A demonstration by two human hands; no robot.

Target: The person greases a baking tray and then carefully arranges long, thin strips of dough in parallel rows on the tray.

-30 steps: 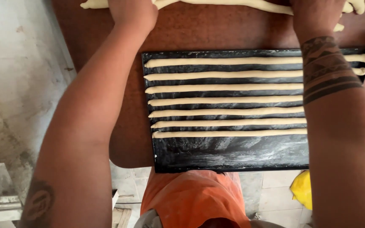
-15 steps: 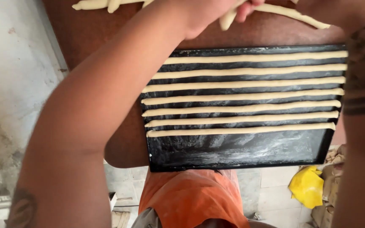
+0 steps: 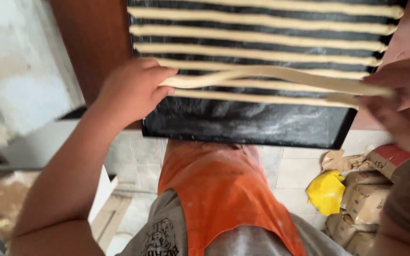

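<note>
Dough rope (image 3: 281, 76) hangs stretched between both hands, just over the black tray (image 3: 243, 125). Left hand (image 3: 131, 90) pinches one end at the tray's left edge. Right hand (image 3: 399, 102) grips the other end, though it looks blurry. More ropes (image 3: 262, 33) lie in rows past the hands.
</note>
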